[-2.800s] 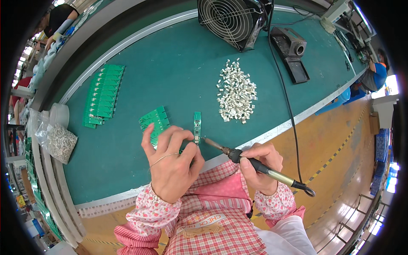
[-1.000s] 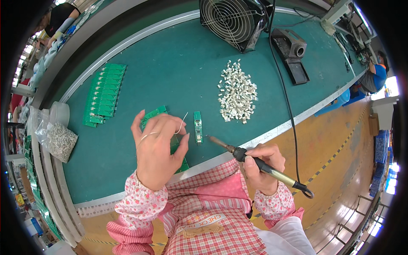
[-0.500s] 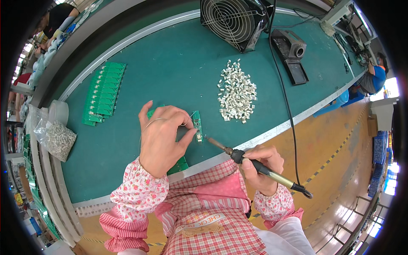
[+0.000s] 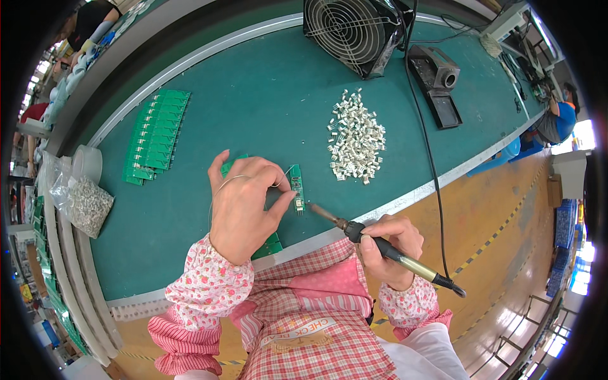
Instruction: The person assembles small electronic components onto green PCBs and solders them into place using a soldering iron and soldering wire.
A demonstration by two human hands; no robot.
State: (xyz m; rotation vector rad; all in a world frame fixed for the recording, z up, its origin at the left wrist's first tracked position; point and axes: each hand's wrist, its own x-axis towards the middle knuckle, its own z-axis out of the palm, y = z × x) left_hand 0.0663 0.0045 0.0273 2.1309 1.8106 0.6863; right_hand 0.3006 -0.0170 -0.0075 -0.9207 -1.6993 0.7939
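My right hand [image 4: 394, 250] grips a soldering iron [image 4: 392, 252] by its dark handle, its tip pointing left, close beside a small green circuit board [image 4: 297, 190]. The board lies on the green mat and carries a white connector near its lower end. My left hand [image 4: 246, 206] is closed with thumb and forefinger pinched around a thin solder wire [image 4: 234, 178], which loops over the back of the hand. Its thumb reaches the board's left edge. More green boards [image 4: 271, 246] lie partly hidden beneath the left hand.
A pile of white connectors [image 4: 356, 139] sits beyond the iron. Overlapping green boards [image 4: 157, 136] lie at left, near a bag of small parts [image 4: 90, 206] and a tape roll [image 4: 87, 164]. At the back stand a fan [image 4: 351, 31] and an iron stand [image 4: 437, 79]; the iron's cable [image 4: 425, 145] crosses the mat.
The view has shifted slightly, moving the mat's contents a little in the picture. Both hands keep their grips, and the iron tip stays beside the board.
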